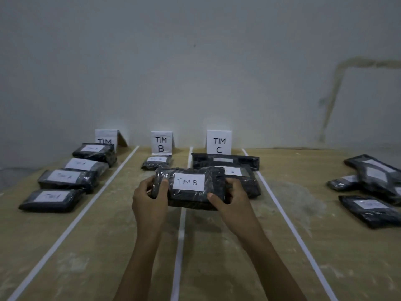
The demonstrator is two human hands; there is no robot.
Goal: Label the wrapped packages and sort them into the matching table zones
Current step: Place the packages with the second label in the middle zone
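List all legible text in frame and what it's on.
"TIM B": white label on the held black plastic-wrapped package.
"TIM B": middle white folded paper sign.
"TIM C": right white folded paper sign.
"TIM": left white folded paper sign, lower line hidden by the rearmost left-zone package.
"TIM A", faint: label on a nearer left-zone package.
Other package labels: too blurred to read.

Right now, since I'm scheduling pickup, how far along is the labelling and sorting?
Done: four labelled packages lie in the TIM A lane, one small package in the TIM B lane, two packages in the TIM C lane. In hand: the left hand and right hand hold a package labelled TIM B. Left: the pile at the far right, outside the lanes.
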